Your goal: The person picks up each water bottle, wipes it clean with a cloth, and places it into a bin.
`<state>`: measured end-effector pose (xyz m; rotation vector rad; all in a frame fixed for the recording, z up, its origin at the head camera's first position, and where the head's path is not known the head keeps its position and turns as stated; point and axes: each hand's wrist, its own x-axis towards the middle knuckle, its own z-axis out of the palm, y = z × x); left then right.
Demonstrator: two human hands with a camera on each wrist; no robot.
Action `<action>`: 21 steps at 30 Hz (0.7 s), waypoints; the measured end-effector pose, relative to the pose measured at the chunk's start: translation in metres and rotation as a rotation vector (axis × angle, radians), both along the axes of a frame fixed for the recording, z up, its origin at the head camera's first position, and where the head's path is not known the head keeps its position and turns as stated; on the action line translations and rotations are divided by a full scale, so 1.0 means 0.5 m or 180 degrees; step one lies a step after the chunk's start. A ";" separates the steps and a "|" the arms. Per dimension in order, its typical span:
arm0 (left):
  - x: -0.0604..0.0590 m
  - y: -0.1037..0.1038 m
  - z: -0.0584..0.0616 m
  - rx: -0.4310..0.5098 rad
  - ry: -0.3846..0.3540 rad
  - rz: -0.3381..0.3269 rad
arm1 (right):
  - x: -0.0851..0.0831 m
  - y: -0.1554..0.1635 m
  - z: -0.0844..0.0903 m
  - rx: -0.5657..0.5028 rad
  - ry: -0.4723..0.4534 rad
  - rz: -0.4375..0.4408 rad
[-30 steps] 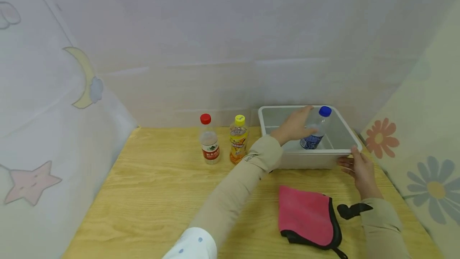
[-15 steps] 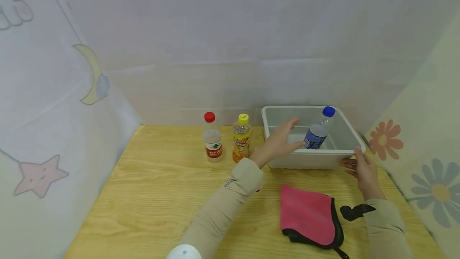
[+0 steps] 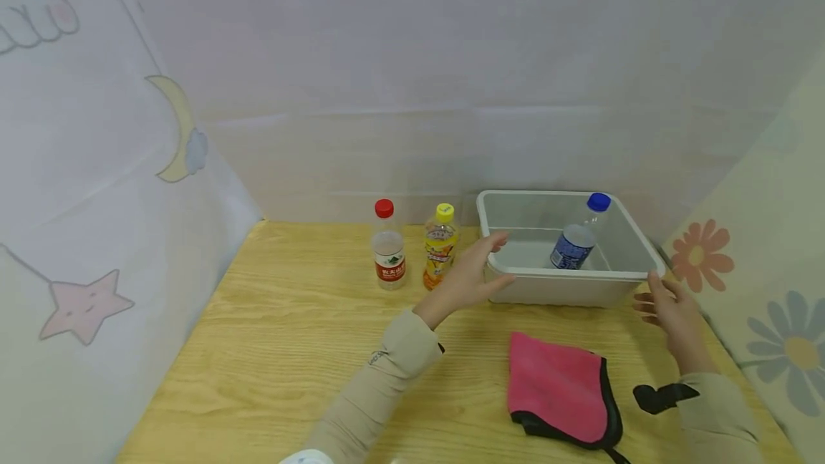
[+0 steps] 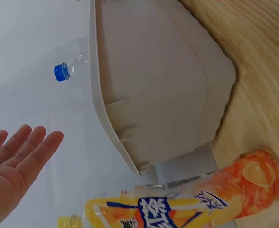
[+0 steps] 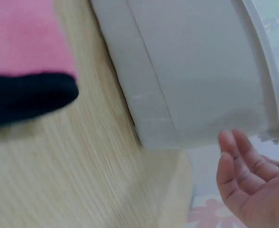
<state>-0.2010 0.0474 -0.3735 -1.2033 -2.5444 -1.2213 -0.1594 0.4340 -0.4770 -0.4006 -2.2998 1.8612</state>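
A blue-capped bottle (image 3: 573,243) leans inside the white plastic bin (image 3: 580,275) at the back right. My left hand (image 3: 465,274) hovers by the bin's left front corner with its fingers spread, holding nothing. Close to that hand stands a yellow-capped bottle of orange drink (image 3: 440,253), upright; its label shows large in the left wrist view. My right hand (image 3: 677,313) is at the bin's right front corner. In the right wrist view its fingers (image 5: 248,173) lie loosely bent beside the bin's wall; whether the fingertips touch it I cannot tell.
A red-capped water bottle (image 3: 389,253) stands upright left of the orange drink. A pink cloth with black edging (image 3: 559,389) lies on the wooden table (image 3: 283,349) in front of the bin. White curtains (image 3: 387,92) rise behind the table.
My left hand has drawn back from beside the blue-capped bottle, out of the bin and leftward. My right hand, earlier gripping the bin's rim, has loosened and lowered slightly.
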 end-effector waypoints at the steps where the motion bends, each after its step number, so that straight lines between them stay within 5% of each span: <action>1: 0.002 -0.006 -0.003 -0.0027 0.0050 0.0021 | 0.006 -0.001 0.004 0.0204 -0.0063 -0.0028; 8: 0.029 -0.053 -0.034 -0.0098 0.0165 0.0110 | 0.079 -0.068 0.073 0.1707 0.0009 0.0014; 12: 0.049 -0.081 -0.056 -0.0130 0.0250 0.0125 | 0.106 -0.100 0.083 0.2380 0.0011 0.0074; 21: 0.076 -0.144 -0.077 0.0036 0.0216 0.0209 | 0.140 -0.169 0.038 0.3022 0.0711 0.0821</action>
